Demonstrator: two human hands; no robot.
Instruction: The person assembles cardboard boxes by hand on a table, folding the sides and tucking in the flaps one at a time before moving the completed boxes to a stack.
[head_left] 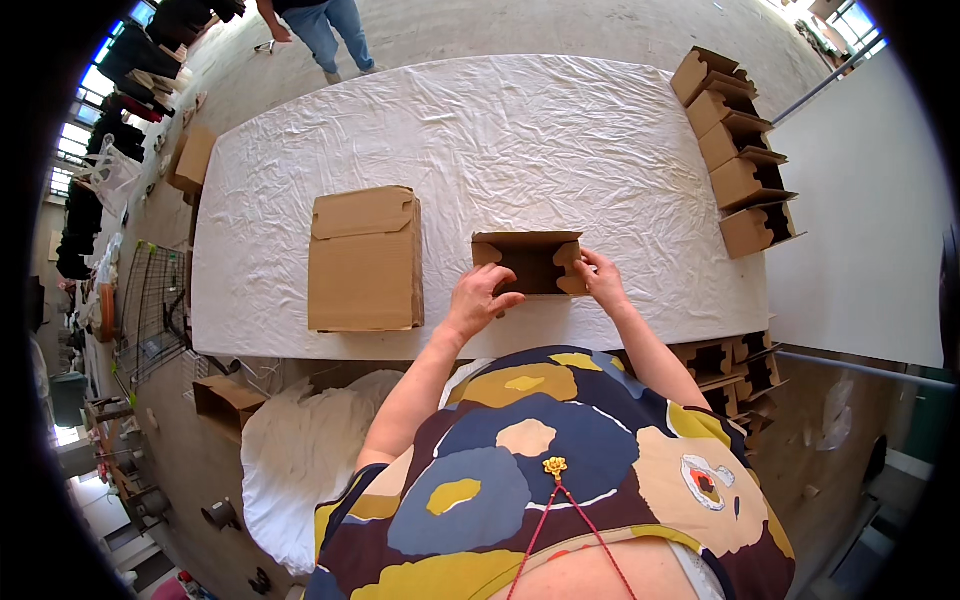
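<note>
A small brown cardboard box (pixel 527 240) stands on the white-covered table in front of me, its top open and its inside dark. My left hand (pixel 484 298) is curled over the box's near left corner, thumb and fingers bent round the side flap. At the opposite side my right hand (pixel 602 280) pinches the notched right flap between thumb and fingers. Left of the box lies a stack of flat, folded cardboard cartons (pixel 365 262), apart from both hands.
A wrinkled white cloth (pixel 560 130) covers the table. Several open cardboard boxes (pixel 735 180) line its right edge, and more boxes (pixel 735 365) are below at the right. A white panel (pixel 860 220) stands beyond. Across the table, a person in jeans (pixel 330 35) stands on the floor.
</note>
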